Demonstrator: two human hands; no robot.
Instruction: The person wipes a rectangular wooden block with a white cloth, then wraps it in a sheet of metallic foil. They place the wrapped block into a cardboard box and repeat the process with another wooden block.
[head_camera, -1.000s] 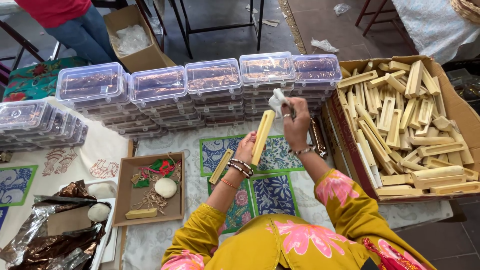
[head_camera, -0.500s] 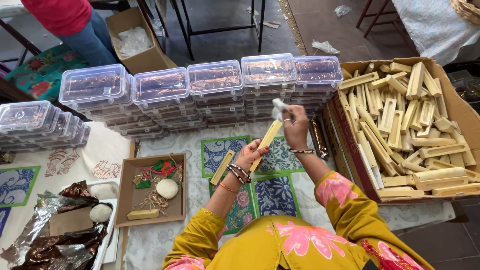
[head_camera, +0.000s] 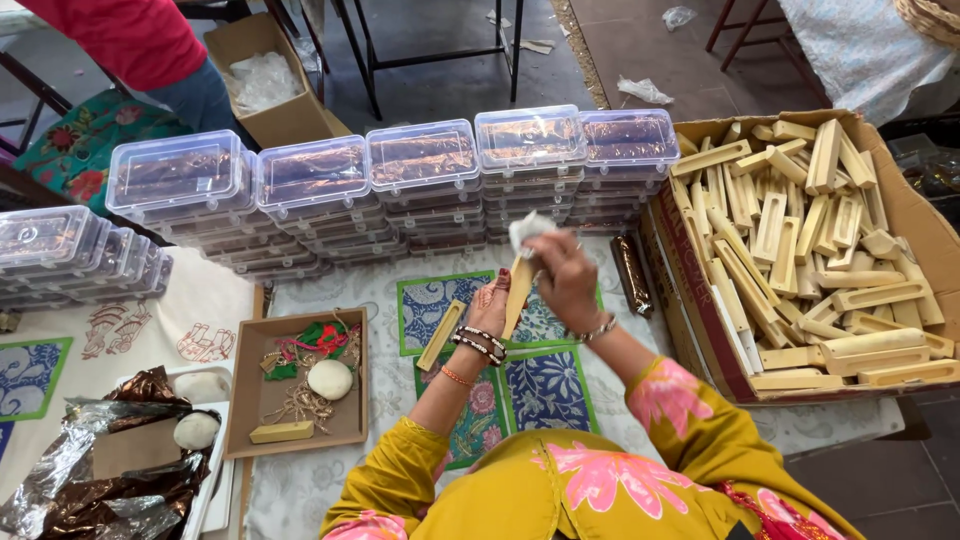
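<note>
My left hand (head_camera: 490, 303) grips the lower part of a pale wooden mould piece (head_camera: 518, 287), holding it tilted upright over the patterned cloth. My right hand (head_camera: 562, 275) holds a small white cloth wad (head_camera: 527, 231) against the top of that piece. A second wooden mould piece (head_camera: 441, 335) lies on the blue-and-green patterned mat (head_camera: 545, 390) just left of my left hand. Both wrists wear bangles, and my sleeves are yellow with pink flowers.
A cardboard box (head_camera: 699, 270) full of similar wooden pieces stands at the right. Stacks of clear plastic boxes (head_camera: 420, 160) line the back. A small tray (head_camera: 300, 430) with white balls and thread sits at the left, next to crumpled foil (head_camera: 110, 490). Another person in red (head_camera: 140, 45) stands far left.
The wooden piece has tipped from steeply upright to more slanted and lower. My right hand with the cloth has shifted down along its top end.
</note>
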